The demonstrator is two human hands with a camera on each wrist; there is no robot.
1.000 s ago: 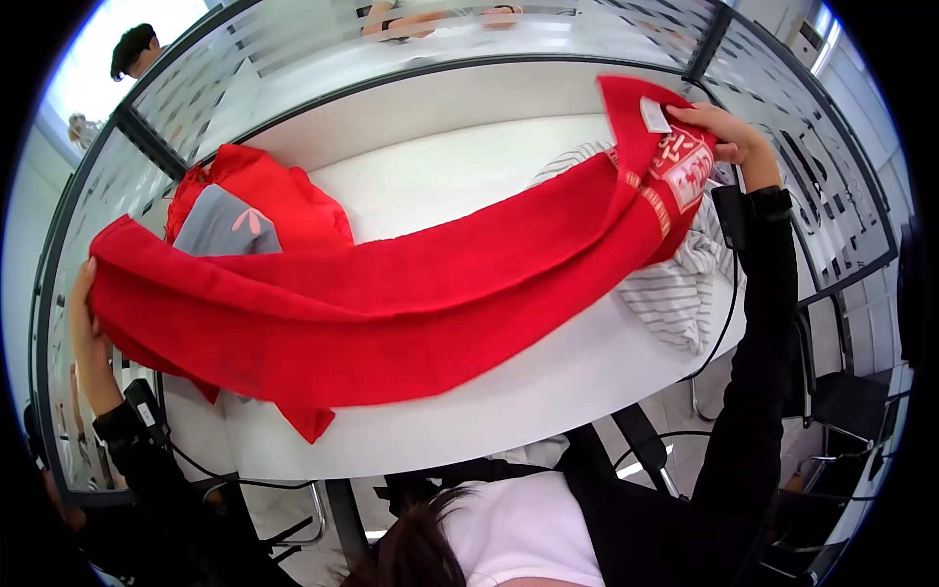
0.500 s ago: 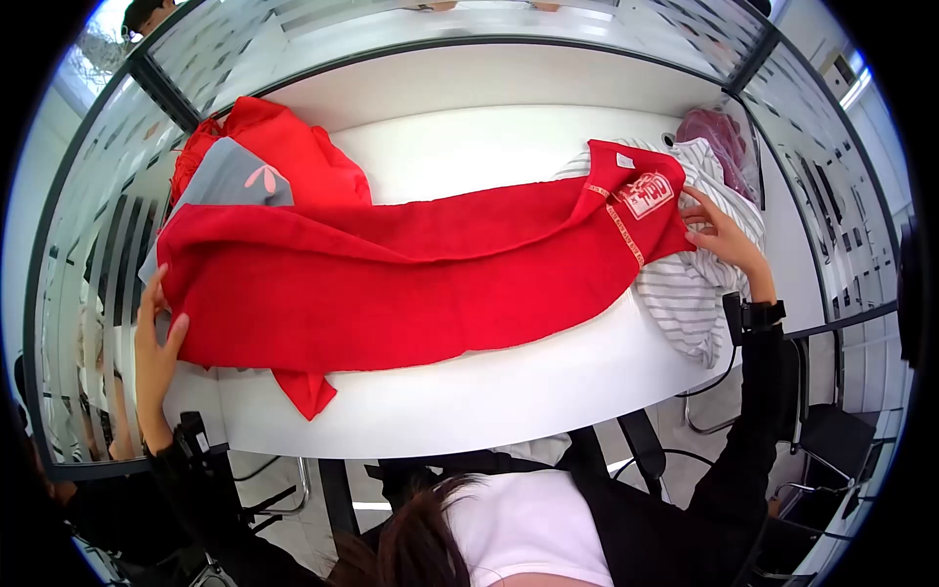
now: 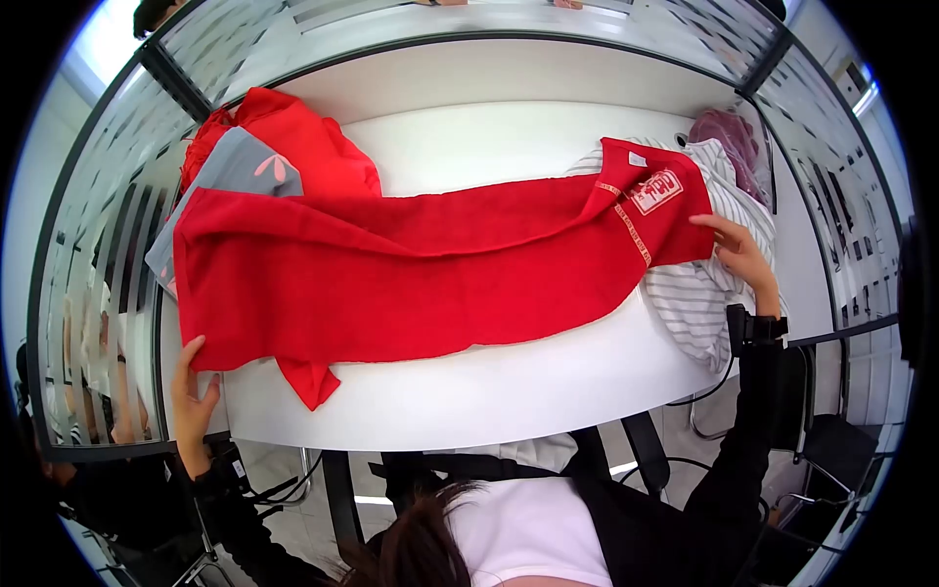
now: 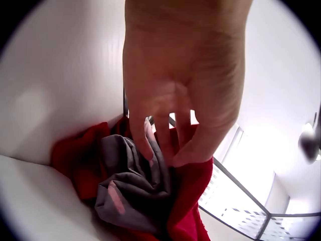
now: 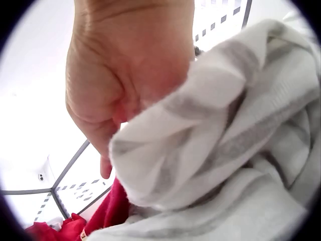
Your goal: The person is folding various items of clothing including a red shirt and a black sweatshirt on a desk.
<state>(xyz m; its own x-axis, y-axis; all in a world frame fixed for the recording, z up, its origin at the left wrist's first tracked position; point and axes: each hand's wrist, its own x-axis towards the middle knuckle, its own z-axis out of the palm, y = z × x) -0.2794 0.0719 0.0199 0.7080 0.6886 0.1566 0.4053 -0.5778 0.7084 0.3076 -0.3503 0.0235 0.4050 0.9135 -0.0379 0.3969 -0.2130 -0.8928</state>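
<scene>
A long red towel (image 3: 411,284) with a gold band and pale printed characters near its right end lies spread across the table. My left hand (image 3: 193,406) is at its lower left corner, thumb and forefinger apart; in the left wrist view its loosely bent fingers overlap the red fabric. Beside the right edge is my right hand (image 3: 748,262), forefinger pointing at the towel, above a grey-and-white striped cloth (image 3: 685,308). That cloth hides part of the hand in the right wrist view. Under the left end sits a grey cloth (image 3: 230,161) with pink shapes.
A bright red crumpled cloth (image 3: 318,137) is heaped at the back left. At the back right is a mauve bundle (image 3: 726,135). Low partitions with a dark frame (image 3: 469,37) enclose the white table (image 3: 489,401) at the back and sides.
The towel came down from being held stretched and raised, and now lies flat. My left hand slid down its left edge to the near corner; my right hand moved off the printed end.
</scene>
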